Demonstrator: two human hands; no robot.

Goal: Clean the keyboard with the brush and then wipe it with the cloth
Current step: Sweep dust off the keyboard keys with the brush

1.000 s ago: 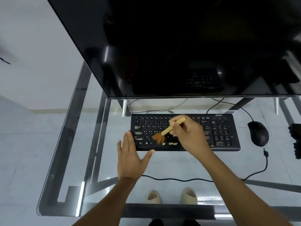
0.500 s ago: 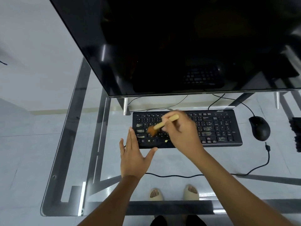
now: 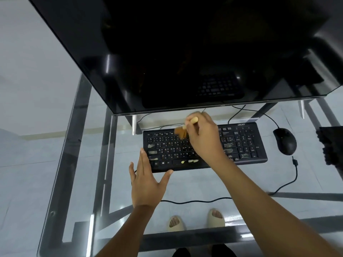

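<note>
A black keyboard (image 3: 241, 145) lies on the glass desk (image 3: 78, 164) under the monitor's lower edge. My right hand (image 3: 204, 138) is shut on a small brush (image 3: 182, 130) with a pale wooden handle; its brown bristles touch the top key rows left of centre. My left hand (image 3: 146, 180) rests flat and open on the glass, fingers and thumb against the keyboard's front left corner. Small pale bits (image 3: 190, 161) lie on the space bar. No cloth is clearly visible.
A large black monitor (image 3: 185, 52) overhangs the back of the desk. A black mouse (image 3: 284, 140) sits right of the keyboard, its cable (image 3: 289, 182) looping forward. A dark object (image 3: 332, 145) shows at the right edge. My sandalled feet (image 3: 194, 219) appear through the glass.
My right hand has carried the brush from the lower left keys up to the top rows. The left hand has stayed at the keyboard's front left corner.
</note>
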